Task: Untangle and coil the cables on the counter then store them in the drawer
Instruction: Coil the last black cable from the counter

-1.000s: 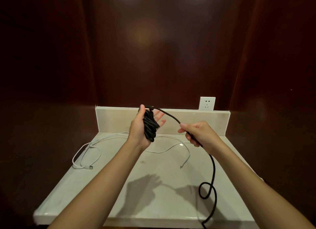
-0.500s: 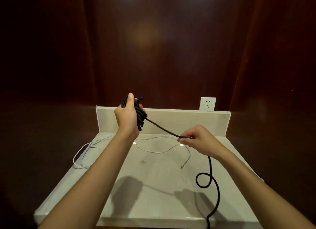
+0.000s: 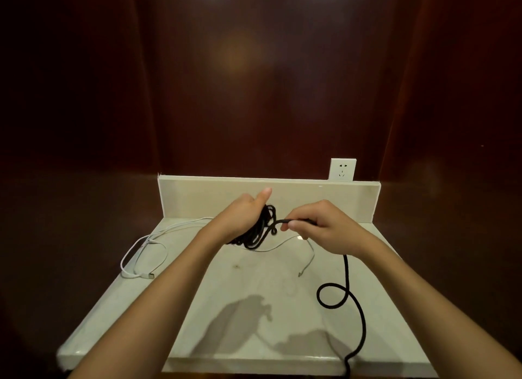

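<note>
Above the far middle of the counter [image 3: 197, 316]: left hand [image 3: 240, 217] wrapped round a black cable [image 3: 261, 231] bundle, thumb sticking up, loops hanging down under the palm. Just to the right, right hand [image 3: 324, 227] pinching the same cable between thumb and fingers where it leaves the bundle. Below that hand, loose cable dropping to the counter, curling into one loop near right, then running off the near edge. Over on the left, white cable [image 3: 141, 254] sprawled flat, one end trailing right under the hands. Far right on the wall, a socket [image 3: 342, 170].
</note>
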Available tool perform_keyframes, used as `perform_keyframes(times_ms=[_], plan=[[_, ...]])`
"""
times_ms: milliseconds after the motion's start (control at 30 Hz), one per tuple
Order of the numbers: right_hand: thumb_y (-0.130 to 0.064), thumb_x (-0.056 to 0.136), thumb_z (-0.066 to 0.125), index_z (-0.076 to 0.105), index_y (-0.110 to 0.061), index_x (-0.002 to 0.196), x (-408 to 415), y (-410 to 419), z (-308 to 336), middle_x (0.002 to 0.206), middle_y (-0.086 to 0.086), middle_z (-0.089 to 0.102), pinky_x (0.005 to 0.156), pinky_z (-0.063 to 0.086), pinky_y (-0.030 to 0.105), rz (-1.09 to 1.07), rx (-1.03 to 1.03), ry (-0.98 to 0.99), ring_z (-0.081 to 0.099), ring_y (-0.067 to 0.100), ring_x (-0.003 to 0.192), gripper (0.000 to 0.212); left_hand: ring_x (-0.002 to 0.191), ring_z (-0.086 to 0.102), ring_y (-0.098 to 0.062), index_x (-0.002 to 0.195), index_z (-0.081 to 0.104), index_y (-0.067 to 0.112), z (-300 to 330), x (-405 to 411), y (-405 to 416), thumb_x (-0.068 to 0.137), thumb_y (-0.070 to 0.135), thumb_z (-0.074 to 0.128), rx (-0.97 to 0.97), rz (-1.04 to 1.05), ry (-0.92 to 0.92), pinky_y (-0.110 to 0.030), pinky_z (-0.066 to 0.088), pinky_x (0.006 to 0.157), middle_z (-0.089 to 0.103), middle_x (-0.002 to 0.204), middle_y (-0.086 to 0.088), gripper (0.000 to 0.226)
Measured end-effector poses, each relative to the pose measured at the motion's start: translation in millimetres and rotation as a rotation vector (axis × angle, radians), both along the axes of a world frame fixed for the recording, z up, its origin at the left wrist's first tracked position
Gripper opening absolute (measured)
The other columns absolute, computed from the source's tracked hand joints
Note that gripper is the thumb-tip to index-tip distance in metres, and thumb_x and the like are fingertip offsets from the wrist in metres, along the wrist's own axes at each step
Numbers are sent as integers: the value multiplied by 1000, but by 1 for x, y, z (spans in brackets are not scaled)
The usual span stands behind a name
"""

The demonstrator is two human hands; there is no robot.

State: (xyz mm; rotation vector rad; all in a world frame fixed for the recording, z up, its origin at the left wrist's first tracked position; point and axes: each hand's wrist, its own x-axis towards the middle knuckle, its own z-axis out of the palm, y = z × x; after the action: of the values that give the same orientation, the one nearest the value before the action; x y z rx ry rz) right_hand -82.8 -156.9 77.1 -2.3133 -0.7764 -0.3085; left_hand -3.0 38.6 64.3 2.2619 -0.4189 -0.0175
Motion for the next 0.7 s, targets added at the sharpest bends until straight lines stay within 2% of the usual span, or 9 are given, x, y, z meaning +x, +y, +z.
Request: perform_keyframes(times_ms=[67,100,167,300,367,433,533,633,700], plan=[[-11,99,57,76,-12,94,3,-2,-6,64,-1,61,60,42,28,-46,33,-25,53,14,59,20,66,62,-23,87,67,5,-6,-4,0,91,82,19,-40,-134,249,-38,56,80,70,78,-9,91],[-11,99,57,76,-12,93,5,-3,-8,62,-8,60,59,41,23,-78,50,-36,52,8,59,20,73,66,-25,89,68,4,-9,-7,0,91,82,19,-117,-197,386,-39,57,83,75,87,-11,93],[-12,97,59,77,-12,89,8,-5,-14,59,-18,59,59,38,16,-141,102,-28,51,2,58,19,75,68,-26,90,68,2,-11,-15,-1,93,80,21,-224,-298,558,-34,57,71,76,92,-15,91],[-20,90,70,75,-19,75,10,-6,-30,56,-10,59,58,40,23,-230,242,38,49,3,54,16,57,62,-19,95,65,-3,-15,-27,-1,87,86,25,-114,-469,649,-27,51,57,68,74,-10,97],[-27,85,76,74,-17,68,10,-5,-36,53,-4,58,56,38,21,-293,304,59,48,4,51,20,55,57,-19,99,63,-1,-18,-34,0,88,79,39,-103,-533,673,-27,49,55,63,70,-9,85],[-32,80,80,71,-15,61,8,-3,-41,47,-6,54,49,34,15,-366,352,94,44,2,44,27,54,53,-19,99,62,-3,-24,-40,1,90,61,52,-120,-608,662,-27,47,53,57,68,-10,66],[-41,76,82,68,-12,54,6,-2,-51,43,-6,49,45,31,17,-428,381,181,38,8,42,39,50,48,-17,93,61,0,-37,-49,-3,93,45,55,-221,-663,717,-25,43,49,51,66,-10,45],[-40,82,77,69,-4,61,2,-5,-64,44,-4,43,45,28,21,-406,448,308,32,14,46,42,46,45,-13,88,63,6,-49,-56,-4,94,51,52,-386,-640,814,-23,42,47,51,61,-5,47],[-34,87,73,72,-6,69,-1,-14,-74,48,-2,35,45,23,23,-394,559,437,26,14,48,33,45,45,-12,88,64,8,-57,-57,-2,94,55,52,-547,-563,851,-23,42,47,51,61,-3,49]])
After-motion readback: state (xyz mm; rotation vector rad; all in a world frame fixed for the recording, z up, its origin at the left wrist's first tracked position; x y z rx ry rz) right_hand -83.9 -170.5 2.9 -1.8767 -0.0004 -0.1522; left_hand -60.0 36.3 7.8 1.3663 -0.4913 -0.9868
